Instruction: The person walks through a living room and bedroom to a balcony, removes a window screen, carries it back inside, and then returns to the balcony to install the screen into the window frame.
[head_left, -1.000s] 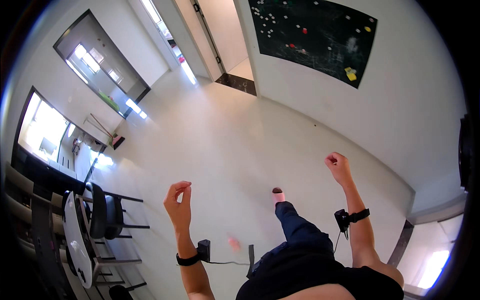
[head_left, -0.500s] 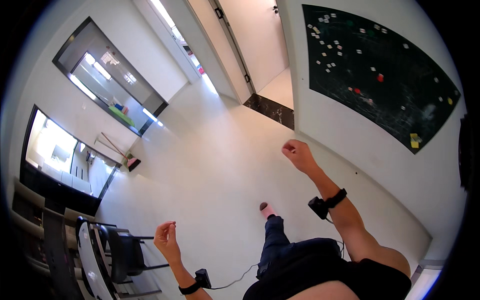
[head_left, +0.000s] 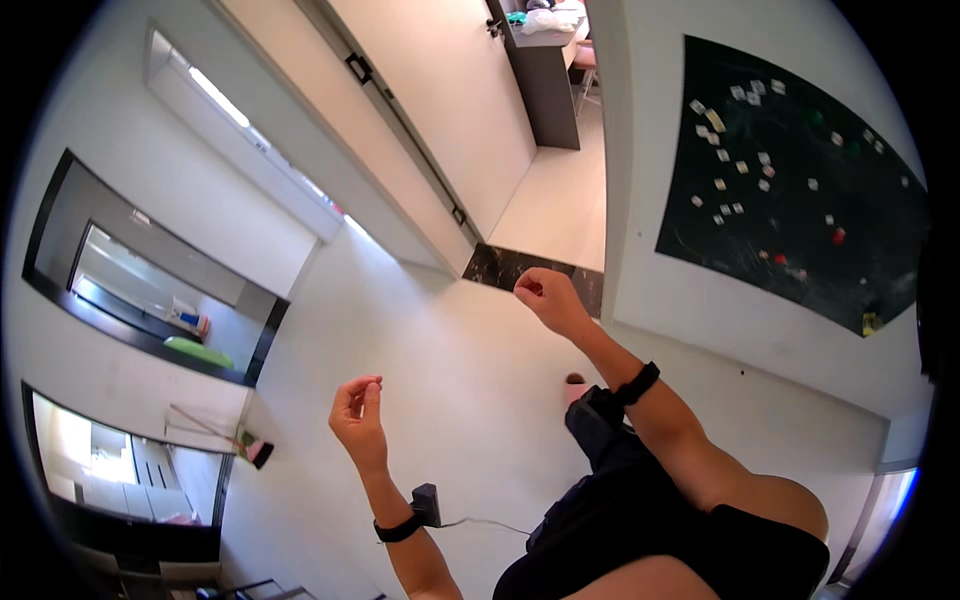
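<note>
My left hand is raised over the pale floor, its fingers curled and the thumb near the fingertips, with nothing visible in it. A black strap with a small black box sits on that wrist, and a thin cable runs from it toward my body. Farther ahead, my right hand is loosely closed, in front of the dark marble threshold; nothing shows between its fingers. Another black strap circles the right wrist. Neither hand touches anything.
A cream door stands open ahead, with a desk in the room beyond. A dark magnet board hangs on the right wall. At the left are a broom and glazed openings; chair parts show at the lower left.
I have moved forward toward the doorway, so the desk behind the door shows and the chair has mostly left view. Both hands stay curled and appear higher in the picture.
</note>
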